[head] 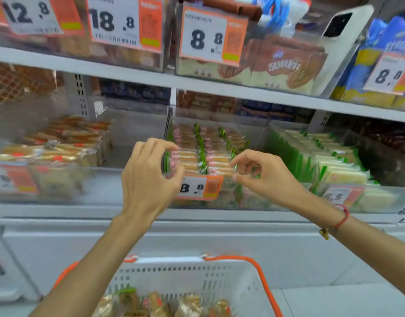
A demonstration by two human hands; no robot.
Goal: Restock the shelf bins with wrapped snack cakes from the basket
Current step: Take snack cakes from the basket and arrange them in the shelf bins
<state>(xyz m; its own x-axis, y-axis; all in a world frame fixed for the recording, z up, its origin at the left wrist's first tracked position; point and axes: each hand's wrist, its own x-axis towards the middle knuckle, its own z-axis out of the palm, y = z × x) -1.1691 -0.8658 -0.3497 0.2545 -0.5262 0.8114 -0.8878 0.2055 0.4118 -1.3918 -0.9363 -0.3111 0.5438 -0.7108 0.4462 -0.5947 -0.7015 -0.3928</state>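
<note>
Both hands [151, 177] [263, 175] on front cakes [210, 167] in bin [219, 202]

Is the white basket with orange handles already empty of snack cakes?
No, the basket below the hands still holds several wrapped snack cakes along the bottom edge of the picture.

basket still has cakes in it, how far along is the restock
Done: the middle bin already holds tight rows of wrapped cakes. In hand: the left hand and right hand pinch the ends of one front-row cake, setting it in. Left: several wrapped cakes still lie in the basket.
</note>
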